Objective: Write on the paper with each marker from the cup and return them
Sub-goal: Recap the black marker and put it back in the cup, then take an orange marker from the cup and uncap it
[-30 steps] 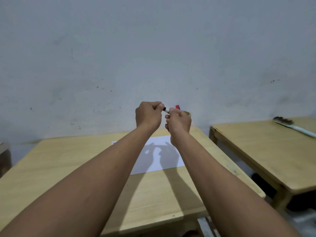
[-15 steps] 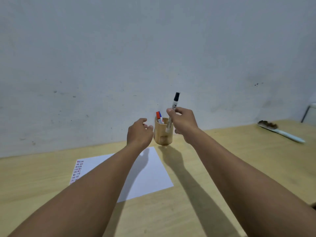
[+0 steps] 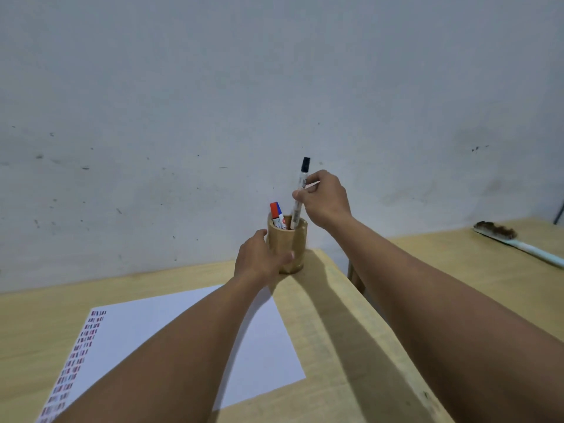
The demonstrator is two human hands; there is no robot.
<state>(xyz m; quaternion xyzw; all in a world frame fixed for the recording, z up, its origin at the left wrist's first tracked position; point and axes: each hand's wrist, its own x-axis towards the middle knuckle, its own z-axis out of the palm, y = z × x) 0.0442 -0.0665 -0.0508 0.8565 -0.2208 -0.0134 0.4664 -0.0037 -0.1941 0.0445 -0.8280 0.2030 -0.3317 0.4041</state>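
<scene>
A round wooden cup point(image 3: 297, 239) stands at the table's far right corner by the wall. My right hand point(image 3: 325, 200) pinches a white marker with a black cap point(image 3: 300, 190), held nearly upright with its lower end inside the cup's mouth. A marker with red and blue caps point(image 3: 277, 213) leans in the cup's left side. My left hand point(image 3: 259, 259) wraps the cup's left wall. The white paper point(image 3: 146, 328) lies in front of the cup, partly under my left forearm, with rows of small red and blue marks along its left edge point(image 3: 76, 361).
The wooden table point(image 3: 329, 377) ends just right of the cup, with a gap before a second wooden table point(image 3: 442, 257). On that one lies a brush with a pale handle point(image 3: 515, 239). A grey wall stands right behind both tables.
My right hand has lowered the black-capped marker so its end sits in the cup. My left hand has moved from beside the cup onto its wall. The view has shifted closer.
</scene>
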